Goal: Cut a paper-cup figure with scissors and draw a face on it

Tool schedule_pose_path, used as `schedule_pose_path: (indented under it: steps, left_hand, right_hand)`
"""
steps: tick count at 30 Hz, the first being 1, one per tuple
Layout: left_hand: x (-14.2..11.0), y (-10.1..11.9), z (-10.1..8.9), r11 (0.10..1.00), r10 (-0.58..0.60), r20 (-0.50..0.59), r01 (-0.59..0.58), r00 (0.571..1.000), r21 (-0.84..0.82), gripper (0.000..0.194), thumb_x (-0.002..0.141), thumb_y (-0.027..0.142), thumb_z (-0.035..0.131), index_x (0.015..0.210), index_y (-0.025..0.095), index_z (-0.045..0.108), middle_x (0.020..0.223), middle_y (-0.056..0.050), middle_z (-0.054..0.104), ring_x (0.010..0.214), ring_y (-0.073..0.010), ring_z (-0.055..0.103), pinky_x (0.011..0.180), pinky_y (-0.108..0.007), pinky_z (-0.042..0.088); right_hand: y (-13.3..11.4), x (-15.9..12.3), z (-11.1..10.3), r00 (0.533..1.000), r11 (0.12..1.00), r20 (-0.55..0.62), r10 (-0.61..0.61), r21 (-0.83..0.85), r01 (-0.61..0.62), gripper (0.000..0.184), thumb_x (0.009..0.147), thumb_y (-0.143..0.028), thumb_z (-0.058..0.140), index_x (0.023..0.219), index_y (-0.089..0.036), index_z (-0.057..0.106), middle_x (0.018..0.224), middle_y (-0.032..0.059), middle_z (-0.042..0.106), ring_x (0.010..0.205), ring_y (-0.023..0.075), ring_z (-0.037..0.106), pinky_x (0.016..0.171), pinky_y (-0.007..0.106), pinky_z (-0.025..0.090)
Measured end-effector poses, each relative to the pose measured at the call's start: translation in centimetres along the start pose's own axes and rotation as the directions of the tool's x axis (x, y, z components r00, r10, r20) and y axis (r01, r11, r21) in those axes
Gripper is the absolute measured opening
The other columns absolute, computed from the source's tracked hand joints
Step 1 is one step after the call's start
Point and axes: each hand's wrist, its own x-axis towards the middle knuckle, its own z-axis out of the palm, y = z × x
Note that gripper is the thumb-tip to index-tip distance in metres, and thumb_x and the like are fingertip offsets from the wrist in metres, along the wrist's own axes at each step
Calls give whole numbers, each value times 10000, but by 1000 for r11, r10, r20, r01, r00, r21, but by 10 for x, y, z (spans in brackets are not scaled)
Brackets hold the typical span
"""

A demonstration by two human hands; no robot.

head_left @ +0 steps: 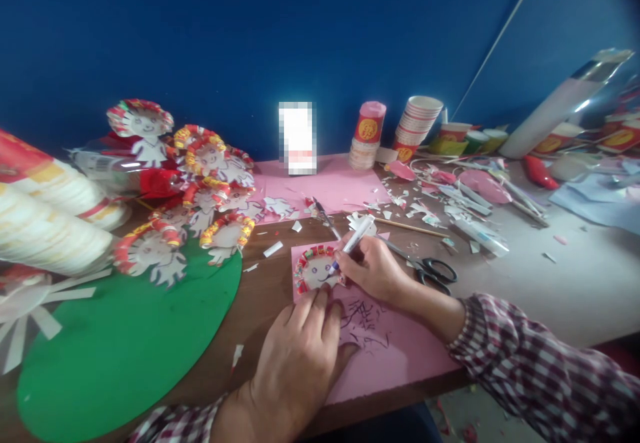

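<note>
My right hand [381, 271] grips a white marker [359, 235] with a blue tip, held at a slant. The tip meets a small paper face [314, 278], which has drawn eyes, a curved mouth line and a red patterned curled fringe. My left hand [299, 346] lies flat with its fingers stretched out, fingertips on the lower edge of the face. Beneath both hands is a pink sheet [410, 356] with dark scribbled strokes. Part of the face is hidden by my fingers.
Black-handled scissors [436, 275] lie right of my right hand. Paper lion-like figures [210, 156] and a green disc [145, 336] are at left. Paper cups [369, 130] stand at the back, paper scraps [425, 210] litter the table, and a long roll [560, 103] leans at right.
</note>
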Motion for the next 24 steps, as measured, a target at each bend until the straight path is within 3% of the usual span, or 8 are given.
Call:
schedule_pose_path:
  steps: [12, 24]
  left_hand:
    - [-1, -1, 2, 1000, 4, -15, -4, 1000, 0, 373, 861, 389, 552, 1077, 102, 652, 1141, -174, 651, 1005, -295, 599, 723, -405, 545]
    - [-1, 0, 2, 1000, -10, -25, 9, 1000, -16, 377, 856, 397, 551, 1066, 102, 653, 1127, -170, 655, 1004, -296, 597, 735, -404, 539]
  right_hand:
    - [4, 1, 1, 998, 990, -29, 59, 133, -55, 95, 834, -220, 512, 765, -158, 535, 573, -18, 557, 487, 87, 512, 474, 215, 396]
    - [7, 4, 1, 998, 958, -48, 38, 287, -23, 124, 856, -251, 523, 769, -163, 520, 579, -42, 449, 514, 77, 399, 485, 227, 335]
